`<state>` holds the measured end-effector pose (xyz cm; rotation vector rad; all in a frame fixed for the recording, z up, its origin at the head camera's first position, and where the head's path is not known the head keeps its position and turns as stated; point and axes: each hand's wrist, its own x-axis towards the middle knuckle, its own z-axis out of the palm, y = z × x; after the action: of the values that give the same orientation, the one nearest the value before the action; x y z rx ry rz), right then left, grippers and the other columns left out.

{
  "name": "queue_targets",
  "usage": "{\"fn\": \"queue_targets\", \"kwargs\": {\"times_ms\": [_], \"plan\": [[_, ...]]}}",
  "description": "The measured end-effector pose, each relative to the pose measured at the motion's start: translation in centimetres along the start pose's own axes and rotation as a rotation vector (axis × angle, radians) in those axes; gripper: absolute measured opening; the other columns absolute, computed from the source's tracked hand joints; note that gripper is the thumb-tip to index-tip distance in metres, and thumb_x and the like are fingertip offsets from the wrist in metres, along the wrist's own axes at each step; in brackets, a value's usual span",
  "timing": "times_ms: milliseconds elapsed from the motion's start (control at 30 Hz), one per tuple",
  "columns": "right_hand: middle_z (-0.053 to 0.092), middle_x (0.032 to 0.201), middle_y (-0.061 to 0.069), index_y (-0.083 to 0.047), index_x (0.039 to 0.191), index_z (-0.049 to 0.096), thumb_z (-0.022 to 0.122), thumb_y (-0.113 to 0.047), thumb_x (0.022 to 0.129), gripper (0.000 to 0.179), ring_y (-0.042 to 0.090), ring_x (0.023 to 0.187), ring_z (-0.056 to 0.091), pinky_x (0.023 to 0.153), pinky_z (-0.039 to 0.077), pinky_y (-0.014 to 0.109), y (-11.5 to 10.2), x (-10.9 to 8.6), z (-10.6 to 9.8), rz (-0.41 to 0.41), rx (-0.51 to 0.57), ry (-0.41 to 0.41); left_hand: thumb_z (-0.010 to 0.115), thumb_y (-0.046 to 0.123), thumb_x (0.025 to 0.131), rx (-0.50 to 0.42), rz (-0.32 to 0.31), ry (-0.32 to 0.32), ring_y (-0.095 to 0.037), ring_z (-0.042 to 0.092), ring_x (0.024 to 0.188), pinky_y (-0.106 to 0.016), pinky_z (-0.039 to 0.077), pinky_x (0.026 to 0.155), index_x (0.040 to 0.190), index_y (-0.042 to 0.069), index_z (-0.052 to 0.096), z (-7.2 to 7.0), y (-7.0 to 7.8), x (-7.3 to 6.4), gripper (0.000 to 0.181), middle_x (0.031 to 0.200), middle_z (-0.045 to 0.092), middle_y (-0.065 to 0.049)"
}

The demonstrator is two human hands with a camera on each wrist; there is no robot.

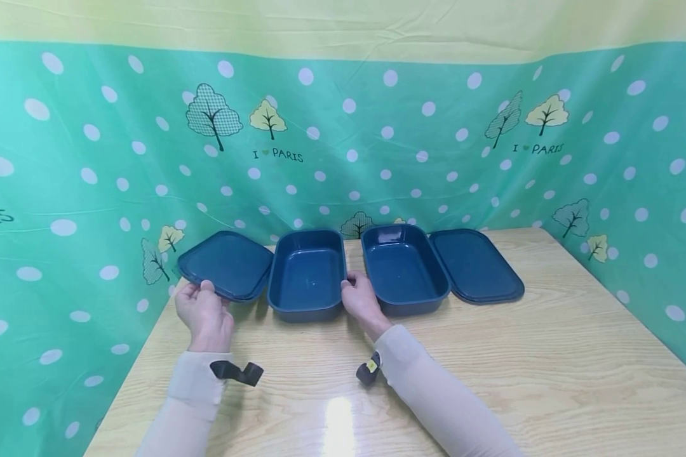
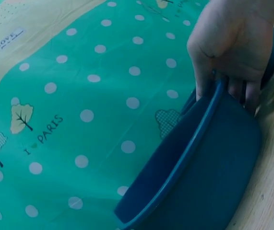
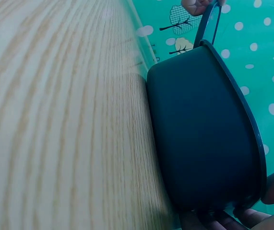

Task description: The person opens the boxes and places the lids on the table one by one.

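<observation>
My left hand (image 1: 206, 317) pinches the near edge of a dark blue lid (image 1: 226, 265), thumb on top. The lid is raised and tilted at the left of the table, its right corner close beside a rectangular blue container (image 1: 309, 273). At that container's right wall is my right hand (image 1: 361, 297), thumb at the rim and fingers on the outer side. The same grip shows at the lower corner of the container (image 3: 204, 134) in the right wrist view. The container stands upright on the table, its inside bare.
A second blue container (image 1: 403, 266) stands just right of my right hand. Beside it a matching lid (image 1: 477, 265) lies flat. The wooden table (image 1: 571, 355) meets a green dotted cloth (image 1: 389, 158) at the back and sides.
</observation>
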<state>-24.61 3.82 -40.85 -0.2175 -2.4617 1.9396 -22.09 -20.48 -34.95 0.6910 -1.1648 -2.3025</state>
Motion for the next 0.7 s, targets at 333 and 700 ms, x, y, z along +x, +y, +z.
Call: {"fn": "queue_targets", "kwargs": {"times_ms": [333, 700], "plan": [[0.05, 0.132, 0.018, 0.002, 0.134, 0.047, 0.044, -0.014, 0.099, 0.039, 0.029, 0.123, 0.046, 0.101, 0.04, 0.045, -0.11, 0.01, -0.05, 0.006, -0.006, -0.001, 0.042, 0.004, 0.099, -0.025, -0.036, 0.013, -0.013, 0.048, 0.077, -0.024, 0.047, 0.063, 0.1, 0.007, 0.04, 0.01, 0.24, 0.37, 0.004, 0.098, 0.04, -0.004], [0.05, 0.133, 0.017, 0.002, 0.136, 0.046, 0.044, -0.014, 0.099, 0.04, 0.029, 0.123, 0.046, 0.102, 0.04, 0.045, -0.17, 0.1, 0.03, 0.013, -0.015, -0.001, 0.044, 0.005, 0.099, -0.025, -0.065, 0.025, -0.014, 0.046, 0.079, -0.024, 0.045, 0.064, 0.099, 0.008, 0.04, -0.07, 0.37, 0.41, 0.005, 0.099, 0.039, -0.003]]}}
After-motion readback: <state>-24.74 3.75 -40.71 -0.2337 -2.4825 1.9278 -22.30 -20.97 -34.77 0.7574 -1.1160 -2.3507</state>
